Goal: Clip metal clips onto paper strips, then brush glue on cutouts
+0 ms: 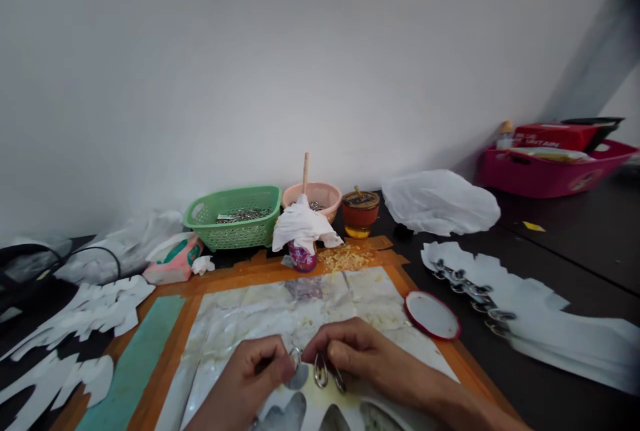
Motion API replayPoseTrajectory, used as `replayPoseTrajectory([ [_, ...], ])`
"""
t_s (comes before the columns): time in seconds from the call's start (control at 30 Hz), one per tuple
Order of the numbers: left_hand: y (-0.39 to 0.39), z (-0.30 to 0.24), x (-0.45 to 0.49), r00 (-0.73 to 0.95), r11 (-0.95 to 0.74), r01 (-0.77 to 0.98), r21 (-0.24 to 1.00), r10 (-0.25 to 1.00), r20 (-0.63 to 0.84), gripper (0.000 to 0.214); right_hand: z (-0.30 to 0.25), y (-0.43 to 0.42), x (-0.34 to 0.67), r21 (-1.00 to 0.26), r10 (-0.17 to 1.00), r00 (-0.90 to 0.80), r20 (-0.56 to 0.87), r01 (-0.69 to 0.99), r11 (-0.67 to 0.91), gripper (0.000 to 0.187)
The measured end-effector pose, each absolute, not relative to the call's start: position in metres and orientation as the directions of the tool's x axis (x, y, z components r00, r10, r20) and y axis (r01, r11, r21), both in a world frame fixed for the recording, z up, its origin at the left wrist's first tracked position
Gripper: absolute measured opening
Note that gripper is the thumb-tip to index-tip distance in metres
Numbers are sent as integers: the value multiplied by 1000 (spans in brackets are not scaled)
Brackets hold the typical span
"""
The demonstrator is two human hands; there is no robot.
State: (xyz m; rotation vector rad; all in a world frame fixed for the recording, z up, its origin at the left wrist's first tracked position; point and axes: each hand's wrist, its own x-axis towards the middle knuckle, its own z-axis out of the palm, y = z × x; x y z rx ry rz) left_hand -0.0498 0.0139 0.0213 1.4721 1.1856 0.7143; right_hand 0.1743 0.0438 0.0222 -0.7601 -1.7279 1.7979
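Observation:
My left hand point(253, 372) and my right hand point(357, 354) meet low in the middle of the view, both with fingers curled. Between them they pinch small metal rings point(320, 371), held just above a white cut-out shape point(300, 411) that lies on a crinkled plastic-covered work mat point(260, 317). The left fingertips grip one ring point(295, 356); the right fingers hold two more oval rings hanging down.
A green basket point(233, 216) of metal parts, a pink bowl point(313, 195), a cloth-draped cup point(303, 241) and an orange glue pot point(361, 212) stand behind the mat. A red-rimmed lid point(432, 315) lies at right, beside a row of white cut-outs with rings point(500, 304). More white cut-outs point(75, 324) lie left; a pink tray point(550, 171) sits far right.

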Motion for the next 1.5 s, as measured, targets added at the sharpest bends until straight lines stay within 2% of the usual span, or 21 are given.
replayPoseTrajectory([
  [0.2,11,11,-51,301,129,221,967,934,-194,66,22,43,168,-982,731,-662,-168,51,-179,48],
  [0.3,9,7,-49,348,229,-52,972,916,-198,79,23,40,165,-981,753,-631,-187,76,-180,46],
  [0.4,9,7,-47,379,334,-346,877,905,-195,85,25,40,165,-990,813,-565,-138,53,-132,50],
  [0.5,12,5,-41,374,396,-460,795,898,-231,84,26,42,166,-997,888,-458,-42,-38,-67,51],
  [0.6,11,3,-31,288,359,-408,839,923,-254,84,25,41,165,-999,920,-392,0,-36,-15,47],
  [0.87,-2,14,-14,-75,251,-197,948,960,-270,83,23,33,155,-974,936,-340,92,166,156,26],
  [1.1,2,13,-9,-161,149,-202,968,970,-183,78,19,32,152,-953,932,-335,141,210,220,29],
  [1.33,4,8,-10,-193,181,-295,938,950,-244,89,16,34,154,-953,891,-416,182,151,265,45],
  [1.5,5,5,-11,-234,198,-311,929,932,-277,96,14,34,155,-957,879,-431,205,101,273,46],
])
